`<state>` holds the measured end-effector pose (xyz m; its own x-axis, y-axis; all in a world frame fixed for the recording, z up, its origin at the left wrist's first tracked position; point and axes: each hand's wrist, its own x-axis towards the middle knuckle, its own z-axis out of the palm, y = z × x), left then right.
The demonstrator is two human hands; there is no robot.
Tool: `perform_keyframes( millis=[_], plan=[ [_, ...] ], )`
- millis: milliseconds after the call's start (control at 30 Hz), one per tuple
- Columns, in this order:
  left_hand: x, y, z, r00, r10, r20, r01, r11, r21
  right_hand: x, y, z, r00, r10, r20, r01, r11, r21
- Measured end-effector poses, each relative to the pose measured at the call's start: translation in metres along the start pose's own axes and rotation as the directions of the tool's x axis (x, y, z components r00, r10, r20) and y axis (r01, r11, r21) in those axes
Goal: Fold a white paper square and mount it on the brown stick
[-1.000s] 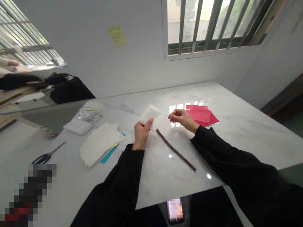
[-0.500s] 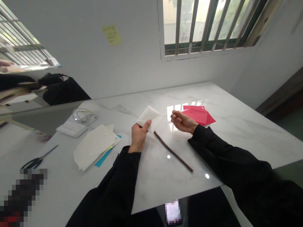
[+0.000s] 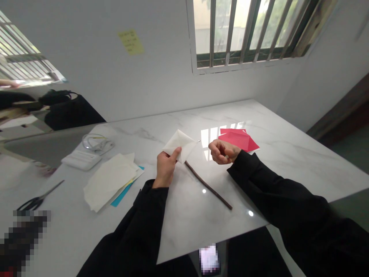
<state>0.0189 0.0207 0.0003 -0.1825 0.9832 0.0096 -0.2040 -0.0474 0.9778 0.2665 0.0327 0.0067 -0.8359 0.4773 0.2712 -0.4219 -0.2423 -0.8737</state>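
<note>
My left hand (image 3: 167, 165) grips a folded sheet of white paper (image 3: 182, 141), thumb on top and fingers beneath. The paper has creases meeting near its middle, and a tiny shiny dot shows by its right tip. To its right, my right hand (image 3: 222, 152) is closed with the fingers curled in, apart from the paper. A small pale speck shows among those fingers, too small to name. A thin brown stick (image 3: 209, 186) lies slantwise on the table between my forearms, its upper end just below the paper.
Red paper sheets (image 3: 240, 139) lie beyond my right hand on the marble-patterned table (image 3: 288, 161). Cream sheets (image 3: 108, 179) over a blue sheet (image 3: 121, 197) are at left, with scissors (image 3: 39, 201), a white box (image 3: 81, 159) and a coiled cable (image 3: 98, 142) nearby. A barred window is behind.
My right hand has turned and curled its fingers inward, from a raised fingertip pinch to a closed hand. My left hand keeps its hold on the paper. The whole view has shifted slightly.
</note>
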Motion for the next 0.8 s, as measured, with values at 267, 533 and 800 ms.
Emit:
perform_keyframes(
  millis=[267,533,800],
  plan=[
    [0.001,-0.001,0.000,1.000,0.021,-0.012,-0.021,1.000,0.019,0.001,-0.004,-0.002,0.988,0.104,-0.112,-0.119,0.983,-0.138],
    [0.006,0.003,-0.003,0.996,0.046,-0.082,-0.045,0.999,0.008,0.010,0.025,-0.036,0.681,-0.336,-0.651,-0.500,0.435,-0.749],
    [0.007,0.001,-0.003,0.995,0.059,-0.082,-0.059,0.998,0.008,0.016,0.026,-0.060,0.595,-0.494,-0.634,-0.599,0.253,-0.759]
  ],
)
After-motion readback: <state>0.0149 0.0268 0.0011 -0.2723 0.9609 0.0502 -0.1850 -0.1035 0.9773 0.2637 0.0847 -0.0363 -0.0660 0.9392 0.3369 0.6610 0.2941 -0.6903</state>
